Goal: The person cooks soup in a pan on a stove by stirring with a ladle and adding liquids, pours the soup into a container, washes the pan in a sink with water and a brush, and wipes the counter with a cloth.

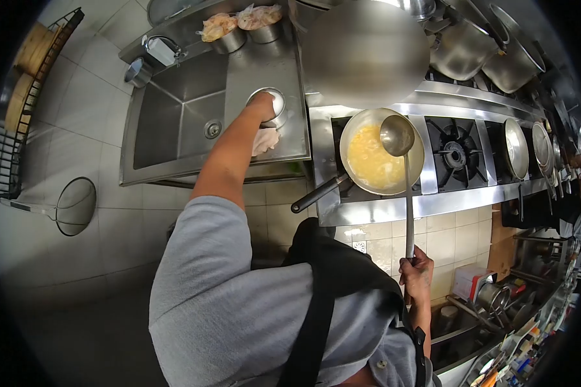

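My left hand (262, 106) reaches down into a round metal container (279, 120) on the steel counter. White contents (277, 100) show beside the hand, and its fingers are hidden inside. A crumpled pale cloth (265, 140) lies just in front of the container. My right hand (417, 275) is wrapped around the long handle of a ladle (397, 137). The ladle's bowl rests over a pan (417, 171) on the stove. Yellowish, egg-like liquid (371, 160) with pale bits fills the pan. Its black handle (316, 195) sticks out toward the lower left.
Left of the counter is a steel sink (174, 132) with a faucet. Two metal pots (228, 42) topped with plastic bags stand behind. A gas burner (455, 155) and another pan (516, 148) sit to the right. A strainer (76, 206) hangs at far left.
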A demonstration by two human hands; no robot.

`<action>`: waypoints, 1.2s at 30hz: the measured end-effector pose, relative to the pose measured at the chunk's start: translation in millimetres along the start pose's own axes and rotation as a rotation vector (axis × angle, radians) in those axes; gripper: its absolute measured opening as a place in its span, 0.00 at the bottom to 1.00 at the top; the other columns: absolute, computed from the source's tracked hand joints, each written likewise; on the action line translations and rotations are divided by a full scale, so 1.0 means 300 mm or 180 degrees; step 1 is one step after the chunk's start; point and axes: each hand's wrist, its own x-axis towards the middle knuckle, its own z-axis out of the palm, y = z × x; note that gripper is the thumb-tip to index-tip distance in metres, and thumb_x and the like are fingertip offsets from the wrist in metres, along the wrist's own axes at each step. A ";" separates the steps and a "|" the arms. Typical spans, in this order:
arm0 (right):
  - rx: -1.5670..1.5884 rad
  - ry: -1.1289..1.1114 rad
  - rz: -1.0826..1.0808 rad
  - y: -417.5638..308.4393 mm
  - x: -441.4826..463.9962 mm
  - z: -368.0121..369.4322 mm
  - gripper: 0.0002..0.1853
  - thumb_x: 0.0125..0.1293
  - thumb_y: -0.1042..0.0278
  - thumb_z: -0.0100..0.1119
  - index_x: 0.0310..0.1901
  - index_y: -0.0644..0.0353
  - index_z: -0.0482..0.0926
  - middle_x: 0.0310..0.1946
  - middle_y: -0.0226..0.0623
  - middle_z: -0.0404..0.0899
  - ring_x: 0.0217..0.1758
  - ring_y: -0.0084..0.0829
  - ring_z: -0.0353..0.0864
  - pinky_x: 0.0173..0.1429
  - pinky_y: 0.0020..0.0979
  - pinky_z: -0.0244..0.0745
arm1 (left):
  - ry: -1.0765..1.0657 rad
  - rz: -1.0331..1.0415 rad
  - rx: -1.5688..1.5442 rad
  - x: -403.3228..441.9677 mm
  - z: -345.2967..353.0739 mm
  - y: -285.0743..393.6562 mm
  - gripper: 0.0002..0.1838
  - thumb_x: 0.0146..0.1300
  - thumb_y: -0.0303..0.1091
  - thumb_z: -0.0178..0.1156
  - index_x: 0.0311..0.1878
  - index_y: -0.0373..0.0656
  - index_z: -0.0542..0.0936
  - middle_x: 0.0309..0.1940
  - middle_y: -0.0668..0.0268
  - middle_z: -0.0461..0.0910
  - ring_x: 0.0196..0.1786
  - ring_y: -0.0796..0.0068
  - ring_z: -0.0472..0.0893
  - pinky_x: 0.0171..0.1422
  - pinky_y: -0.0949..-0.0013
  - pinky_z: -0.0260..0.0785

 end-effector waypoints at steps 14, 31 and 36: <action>0.0055 -0.0018 0.0069 -0.008 -0.019 0.014 0.16 0.57 0.79 0.54 0.48 0.70 0.76 0.18 0.30 0.71 0.12 0.17 0.66 0.14 0.21 0.63 | 0.0165 -0.0685 -0.0528 0.035 0.038 0.016 0.15 0.52 0.27 0.60 0.45 0.36 0.82 0.48 0.48 0.80 0.52 0.53 0.80 0.57 0.60 0.72; -0.0081 -0.0120 0.0000 0.000 -0.019 -0.029 0.16 0.56 0.77 0.54 0.47 0.71 0.76 0.16 0.30 0.71 0.11 0.18 0.68 0.15 0.22 0.63 | 0.0602 -0.0521 -0.2607 -0.038 -0.068 -0.090 0.10 0.51 0.30 0.70 0.35 0.36 0.82 0.23 0.58 0.81 0.21 0.68 0.80 0.27 0.66 0.73; -0.0056 -0.0145 -0.0003 -0.012 -0.013 -0.024 0.16 0.56 0.77 0.54 0.47 0.71 0.76 0.17 0.31 0.71 0.11 0.19 0.68 0.15 0.22 0.64 | 0.0605 0.0468 -0.1119 -0.013 -0.002 -0.108 0.17 0.50 0.26 0.67 0.47 0.42 0.83 0.37 0.55 0.84 0.41 0.64 0.84 0.46 0.67 0.75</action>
